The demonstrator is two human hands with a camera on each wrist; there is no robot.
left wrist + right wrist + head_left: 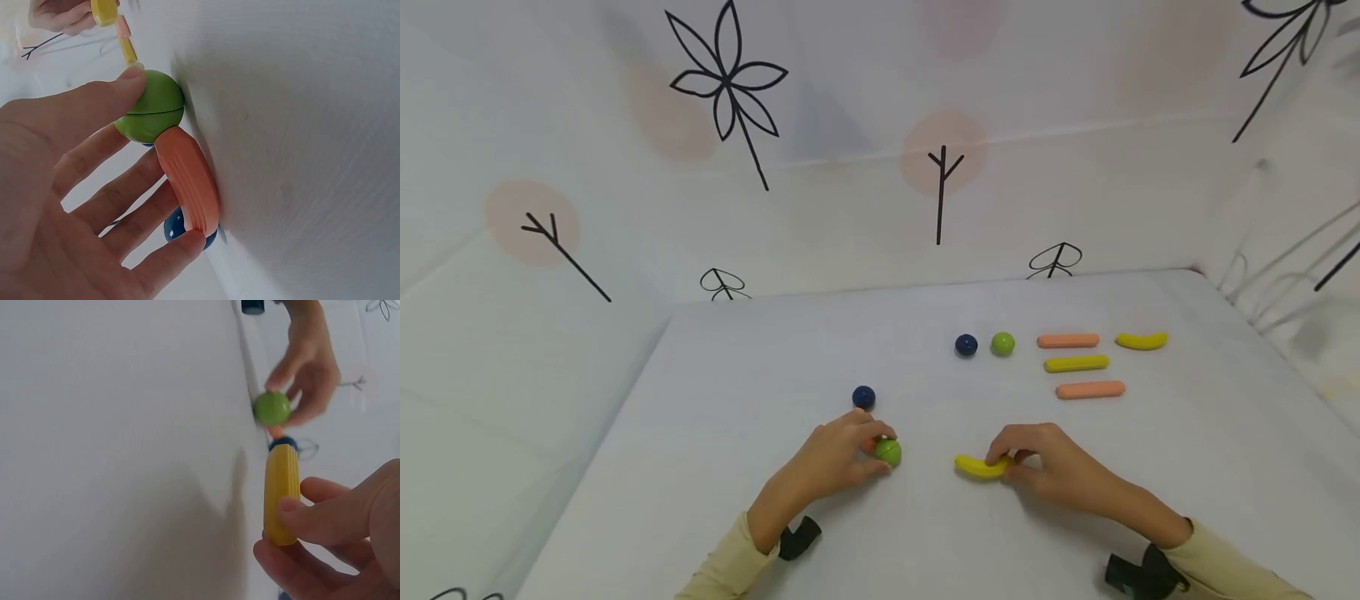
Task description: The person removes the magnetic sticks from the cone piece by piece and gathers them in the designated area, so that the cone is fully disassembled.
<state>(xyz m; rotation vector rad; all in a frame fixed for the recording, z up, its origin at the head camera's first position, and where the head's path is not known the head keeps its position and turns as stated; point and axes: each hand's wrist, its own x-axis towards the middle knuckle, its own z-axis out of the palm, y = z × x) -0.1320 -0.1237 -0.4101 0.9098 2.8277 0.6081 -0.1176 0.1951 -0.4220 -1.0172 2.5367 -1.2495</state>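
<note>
My left hand (pixel 835 458) pinches a green ball (pixel 888 452) with a seam round its middle, low over the white table. In the left wrist view, an orange curved stick (pixel 189 178) with grooves meets the ball, and the other fingertips are along its side. Just past those fingers lies a dark blue ball (pixel 863 397). To the right, my right hand (pixel 1052 462) pinches one end of a yellow curved, banana-like stick (pixel 974 467) between thumb and fingers. Its free end points left, toward the green ball.
Farther back on the table (pixel 760 358) lie another dark blue ball (pixel 966 345) and another green ball (pixel 1003 343). Right of them are two orange sticks (pixel 1067 341), a straight yellow stick (pixel 1077 363) and a curved yellow one (pixel 1142 341). A patterned cloth wall stands behind.
</note>
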